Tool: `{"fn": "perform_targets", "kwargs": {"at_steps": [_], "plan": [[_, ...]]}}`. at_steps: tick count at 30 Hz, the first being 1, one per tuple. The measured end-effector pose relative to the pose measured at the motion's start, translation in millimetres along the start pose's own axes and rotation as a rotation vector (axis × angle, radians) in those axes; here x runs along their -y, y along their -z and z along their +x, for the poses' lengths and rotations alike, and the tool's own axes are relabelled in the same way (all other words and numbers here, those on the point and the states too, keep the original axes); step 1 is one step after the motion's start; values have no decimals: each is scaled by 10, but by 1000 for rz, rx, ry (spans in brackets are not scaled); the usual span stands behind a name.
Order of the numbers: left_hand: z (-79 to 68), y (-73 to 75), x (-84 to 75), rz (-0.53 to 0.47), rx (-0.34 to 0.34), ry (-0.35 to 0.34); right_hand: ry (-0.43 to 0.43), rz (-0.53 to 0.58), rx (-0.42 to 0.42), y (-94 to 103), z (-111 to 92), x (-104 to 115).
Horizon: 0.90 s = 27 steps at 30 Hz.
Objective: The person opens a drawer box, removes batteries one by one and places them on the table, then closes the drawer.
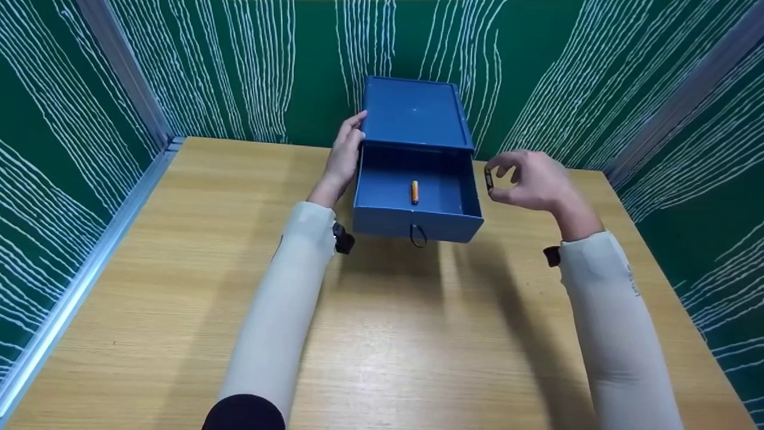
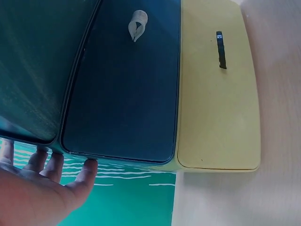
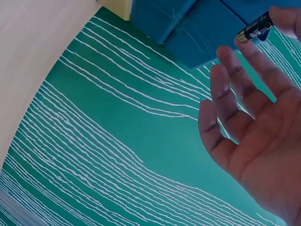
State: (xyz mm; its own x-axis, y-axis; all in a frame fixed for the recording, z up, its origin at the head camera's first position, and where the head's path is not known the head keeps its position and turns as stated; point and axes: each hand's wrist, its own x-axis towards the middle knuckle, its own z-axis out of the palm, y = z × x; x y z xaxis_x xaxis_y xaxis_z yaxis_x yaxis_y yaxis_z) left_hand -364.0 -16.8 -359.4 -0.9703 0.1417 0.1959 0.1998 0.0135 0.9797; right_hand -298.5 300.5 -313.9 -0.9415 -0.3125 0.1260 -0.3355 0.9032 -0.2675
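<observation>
A blue drawer unit (image 1: pixel 415 113) stands at the back of the table, its top drawer (image 1: pixel 382 220) pulled out. Inside that drawer lies an orange battery (image 1: pixel 415 192). My left hand (image 1: pixel 343 155) touches the unit's left side with its fingers extended; the left wrist view shows the fingertips (image 2: pixel 89 165) along its edge. Just right of the drawer, in the air, my right hand (image 1: pixel 534 182) pinches a black battery (image 1: pixel 489 179) between thumb and fingertip. The right wrist view shows this battery (image 3: pixel 255 27) with printed lettering, while the other fingers extend loosely.
Below the pulled-out drawer, the left wrist view shows a dark blue drawer (image 2: pixel 122 94) with a pale loop and a yellow drawer (image 2: pixel 216 108) with a black loop. Green walls (image 1: pixel 316 71) with white lines enclose the wooden table (image 1: pixel 370 346) on three sides.
</observation>
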Motion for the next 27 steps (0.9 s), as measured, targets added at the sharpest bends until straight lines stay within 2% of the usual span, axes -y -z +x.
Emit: {"fn": "perform_targets", "kwargs": {"at_steps": [5, 11, 27], "plan": [[-106, -12, -154, 18, -4, -5, 23, 10, -13, -76, 3, -50], [-120, -10, -132, 8, 3, -20, 18, 39, -19, -151, 5, -98], [-117, -10, -122, -23, 20, -1, -19, 60, 16, -260, 18, -184]]}}
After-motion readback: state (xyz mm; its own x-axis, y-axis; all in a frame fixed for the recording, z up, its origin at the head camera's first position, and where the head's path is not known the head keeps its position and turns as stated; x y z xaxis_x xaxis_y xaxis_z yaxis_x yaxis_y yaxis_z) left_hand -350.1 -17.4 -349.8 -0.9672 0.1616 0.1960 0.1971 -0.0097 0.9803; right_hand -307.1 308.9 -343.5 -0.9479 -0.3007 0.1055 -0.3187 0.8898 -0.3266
